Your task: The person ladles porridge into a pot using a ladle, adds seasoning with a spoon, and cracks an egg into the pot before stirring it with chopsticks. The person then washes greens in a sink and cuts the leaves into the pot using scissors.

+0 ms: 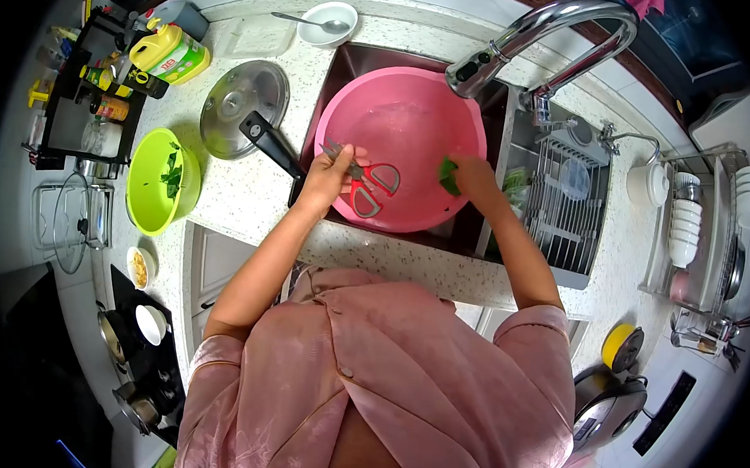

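A pink basin (397, 122) with water in it sits in the sink. Over its left side, my left hand (333, 178) is closed on a pair of red-handled scissors (365, 183); the blades lie at the fingers and the handles point right. At the basin's right side, my right hand (475, 181) has its fingers closed on a green leaf (449, 177). A small dark bit lies on the basin's wall below that leaf. Farther left, a green basket (146, 192) holds several cut green leaves (173, 172).
A chrome faucet (541, 30) arches over the basin. A dish rack (566, 192) fills the right sink. Left of the basin are a black pan handle (272, 146), a glass lid (245, 107) and a yellow bottle (169, 54). A white bowl (326, 24) holds a spoon.
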Motion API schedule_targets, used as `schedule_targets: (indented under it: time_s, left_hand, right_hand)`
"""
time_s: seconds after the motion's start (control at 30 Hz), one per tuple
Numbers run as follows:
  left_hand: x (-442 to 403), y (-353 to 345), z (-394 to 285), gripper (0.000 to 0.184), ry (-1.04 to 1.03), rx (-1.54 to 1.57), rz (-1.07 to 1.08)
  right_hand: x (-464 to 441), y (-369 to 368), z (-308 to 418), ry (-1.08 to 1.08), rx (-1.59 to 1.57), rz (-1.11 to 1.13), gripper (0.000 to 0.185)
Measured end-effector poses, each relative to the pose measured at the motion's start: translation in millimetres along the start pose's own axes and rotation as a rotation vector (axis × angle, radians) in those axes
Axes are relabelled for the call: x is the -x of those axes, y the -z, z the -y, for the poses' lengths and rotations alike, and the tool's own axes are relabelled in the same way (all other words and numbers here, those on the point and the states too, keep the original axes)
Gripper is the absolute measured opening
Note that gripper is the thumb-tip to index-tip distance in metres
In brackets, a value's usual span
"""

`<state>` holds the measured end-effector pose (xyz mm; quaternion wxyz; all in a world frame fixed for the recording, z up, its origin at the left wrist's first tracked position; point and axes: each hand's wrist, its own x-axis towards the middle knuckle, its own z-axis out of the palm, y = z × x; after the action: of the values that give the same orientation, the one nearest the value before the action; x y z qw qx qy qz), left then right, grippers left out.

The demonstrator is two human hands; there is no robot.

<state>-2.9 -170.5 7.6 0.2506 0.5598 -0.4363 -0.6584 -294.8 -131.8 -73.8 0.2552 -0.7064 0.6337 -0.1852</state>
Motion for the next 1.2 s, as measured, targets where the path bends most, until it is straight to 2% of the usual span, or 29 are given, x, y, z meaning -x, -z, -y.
schedule_targets:
  time_s: [0.03,0.17,0.23,0.37,0.43,0.47,0.53,0.57,0.63,0.77,0.87,0.93,0.97,1.03,1.13,1.2]
  left_hand:
    - [1,0,0,0.036,0.001,-0.001,0.002]
    - [4,0,-1,0.037,0.004,0.006,0.010]
    - [4,1,0,0.038,0.006,0.009,0.015]
    - [5,4,5,0.038,0.004,0.012,0.022]
    - [2,6,9,0.037,-0.007,0.013,0.023]
    - [1,7,10,0.037,-0.016,0.018,0.026]
    - [3,8,13,0.037,-0.015,0.023,0.021]
    - [2,7,13,0.037,-0.012,0.029,0.031]
    - [3,6,11,0.037,-0.012,0.024,0.049]
    - [6,1,2,0.038,0.006,0.036,0.027]
    - [5,2,3,0.038,0.002,0.034,0.010]
    - [6,2,4,0.037,-0.008,0.030,0.005]
    - [7,2,3,0.037,-0.005,0.034,0.005]
    - [8,3,5,0.036,-0.002,0.039,0.005]
    - [5,6,13,0.036,-0.004,0.016,0.018]
    - [7,5,15,0.038,-0.026,0.062,0.025]
  right_hand:
    - [3,4,8,-0.037,0.168,0.013,0.028]
    - [3,23,38,-0.147,0.177,0.038,0.036]
    - [8,41,61,-0.161,0.036,-0.181,0.039]
    - [44,39,67,-0.152,-0.092,-0.217,0.042]
    - [63,7,32,-0.296,0.181,0.094,0.042]
    - [64,4,27,-0.294,0.185,0.093,0.042]
    - [65,2,29,-0.243,0.133,-0.046,0.034]
    - [64,2,30,-0.244,0.129,-0.040,0.034]
    - [50,24,52,-0.197,-0.182,-0.157,0.023]
    - [44,45,78,-0.101,-0.356,-0.302,0.020]
    - [53,51,96,-0.228,-0.520,-0.211,0.018]
    - [68,37,95,-0.022,-0.207,-0.121,0.019]
    - [76,24,88,-0.022,-0.208,-0.120,0.019]
    - [94,-6,66,-0.154,0.242,0.388,0.024]
    - [111,-17,53,-0.110,0.185,0.339,0.018]
    - [106,-9,53,-0.125,0.147,0.383,0.016]
